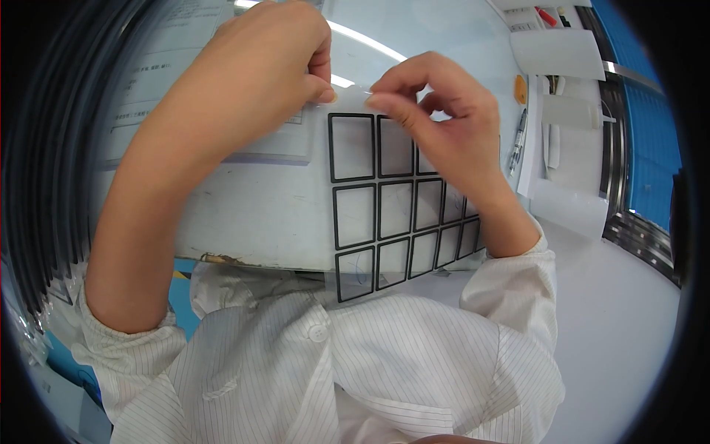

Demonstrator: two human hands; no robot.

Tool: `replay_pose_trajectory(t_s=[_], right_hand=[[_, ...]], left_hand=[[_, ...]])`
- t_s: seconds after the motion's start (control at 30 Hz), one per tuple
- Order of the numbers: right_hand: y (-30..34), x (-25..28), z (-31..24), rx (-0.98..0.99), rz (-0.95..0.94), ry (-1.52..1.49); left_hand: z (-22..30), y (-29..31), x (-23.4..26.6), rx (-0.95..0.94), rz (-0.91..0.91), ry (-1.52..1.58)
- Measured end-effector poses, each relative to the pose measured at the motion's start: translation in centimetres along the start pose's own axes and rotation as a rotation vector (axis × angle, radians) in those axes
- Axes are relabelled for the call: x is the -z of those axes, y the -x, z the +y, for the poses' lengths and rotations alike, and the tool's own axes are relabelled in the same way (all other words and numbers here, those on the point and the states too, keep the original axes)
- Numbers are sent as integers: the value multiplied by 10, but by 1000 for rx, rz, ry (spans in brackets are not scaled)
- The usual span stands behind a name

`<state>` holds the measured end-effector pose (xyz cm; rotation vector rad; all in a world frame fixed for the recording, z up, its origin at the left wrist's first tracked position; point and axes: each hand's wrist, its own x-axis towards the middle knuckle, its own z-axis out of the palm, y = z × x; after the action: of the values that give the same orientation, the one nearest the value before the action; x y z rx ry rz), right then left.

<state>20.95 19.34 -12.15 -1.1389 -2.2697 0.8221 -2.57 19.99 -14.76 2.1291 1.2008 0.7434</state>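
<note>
A clear sheet carrying rows of black square frames (355,183) lies on the white tabletop (251,214), its near end sticking out past the table's front edge. My left hand (285,52) is just beyond the sheet's far left corner, with thumb and finger closed together. Facing it, my right hand (451,103) pinches thumb against forefinger over the far row and covers some frames. A faint clear edge shows between the two pinches; what each holds is too thin and shiny to make out. Beneath my left forearm are printed papers in a clear sleeve (274,148).
Along the table's right side lie a pen (518,140) and an orange piece (521,90). Beyond them are white paper sheets (558,55) and a red item (546,16), beside a metal-framed blue panel (651,140). Dark stacked edges (59,148) rise at the far left. The table's front edge is chipped.
</note>
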Motion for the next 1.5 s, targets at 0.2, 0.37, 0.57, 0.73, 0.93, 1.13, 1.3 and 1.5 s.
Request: replay_pose_trajectory(t_s=[0.2,0.37,0.57,0.73,0.93,1.13,1.3,1.5], right_hand=[[16,11,-3,-155,-87,10],[29,-1,1,-207,-51,24],[28,-9,4,-148,-17,-19],[26,-15,5,-110,13,21],[24,-17,5,-73,36,22],[24,-16,6,-71,22,42],[23,-17,5,-79,25,35],[23,-15,6,-79,23,41]], left_hand=[[-1,0,0,-38,-9,-33],[-6,0,-5,49,-8,-3],[-1,0,-1,93,-45,-9],[1,-1,-1,106,-63,-7],[-1,2,-2,88,-25,1],[4,0,0,141,-58,-7],[9,-1,2,240,-109,14],[8,-2,2,197,-93,13]])
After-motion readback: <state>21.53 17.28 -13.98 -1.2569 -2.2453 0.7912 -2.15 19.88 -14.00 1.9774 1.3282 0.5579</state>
